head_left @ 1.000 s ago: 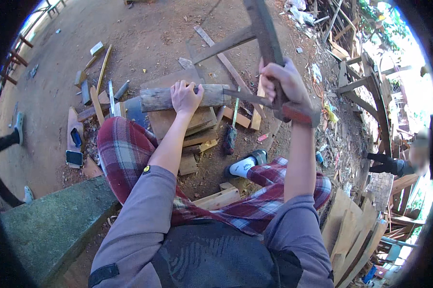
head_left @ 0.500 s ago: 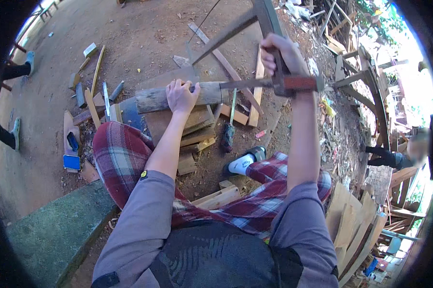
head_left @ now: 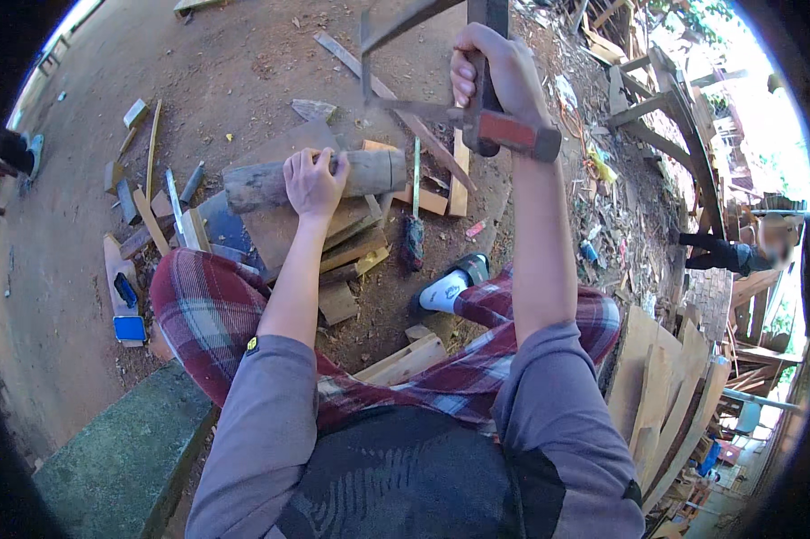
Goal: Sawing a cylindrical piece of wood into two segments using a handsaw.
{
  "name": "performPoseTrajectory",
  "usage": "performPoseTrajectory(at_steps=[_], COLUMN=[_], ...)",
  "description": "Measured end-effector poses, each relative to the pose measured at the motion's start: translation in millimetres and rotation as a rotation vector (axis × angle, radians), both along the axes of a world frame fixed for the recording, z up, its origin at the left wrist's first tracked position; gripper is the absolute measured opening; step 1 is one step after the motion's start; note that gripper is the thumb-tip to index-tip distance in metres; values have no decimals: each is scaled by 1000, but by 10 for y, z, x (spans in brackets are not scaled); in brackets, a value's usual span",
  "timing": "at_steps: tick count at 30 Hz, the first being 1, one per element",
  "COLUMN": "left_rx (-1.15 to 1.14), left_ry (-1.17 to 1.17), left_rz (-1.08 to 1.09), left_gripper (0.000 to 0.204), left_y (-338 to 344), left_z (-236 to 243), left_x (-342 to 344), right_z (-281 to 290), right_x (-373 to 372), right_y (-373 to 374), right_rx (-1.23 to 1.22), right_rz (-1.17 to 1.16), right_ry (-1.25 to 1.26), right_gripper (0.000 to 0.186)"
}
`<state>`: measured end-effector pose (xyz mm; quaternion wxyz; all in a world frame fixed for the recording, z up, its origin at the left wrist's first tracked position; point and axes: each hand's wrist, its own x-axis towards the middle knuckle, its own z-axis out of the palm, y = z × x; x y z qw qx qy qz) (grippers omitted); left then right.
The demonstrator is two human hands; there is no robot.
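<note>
My left hand [head_left: 315,184] is closed over the top of a short, weathered log [head_left: 373,172], fingers curled across its far side. The log lies crosswise on stacked wooden boards [head_left: 355,250]. A dark, narrow line, like a cut, crosses it near its right end. Farther right and above the log, my right hand [head_left: 510,76] grips a wooden frame saw [head_left: 514,133] by its upright. The saw has a reddish block at its near end. Its blade stretches left, beyond the log and apart from it. The upper part of the saw frame leaves the picture.
Wood offcuts [head_left: 149,220] lie left of the boards, near a blue-screened phone [head_left: 130,329]. A dark-handled tool [head_left: 413,242] lies right of the stack. Planks [head_left: 647,377] lean at my right. A green slab [head_left: 117,449] is at lower left. Another person [head_left: 728,256] is far right.
The saw has come away from the log's right end, moving up and away from me with my right hand. My left hand stays on the log. The whole view has shifted slightly.
</note>
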<state>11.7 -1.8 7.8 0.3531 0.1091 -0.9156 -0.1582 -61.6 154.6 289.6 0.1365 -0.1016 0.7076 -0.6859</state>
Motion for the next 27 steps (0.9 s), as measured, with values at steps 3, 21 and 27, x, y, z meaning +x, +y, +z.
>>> performPoseTrajectory(at_steps=[3,21,27], left_rx=[158,77,73], left_ry=[-131,-101,-109], left_rz=[209,283,223], left_gripper=[24,20,20], left_y=[-52,-181,-218], left_z=[-44,-56,-43], left_x=[-89,-255,-255], right_z=[-142,-1511,-1804], right_x=[118,1342,1100], right_y=[155,795,548], right_rx=[60,-409,-436], right_rz=[149,-89,-58], right_ry=[177,137,165], right_gripper=[15,28,28])
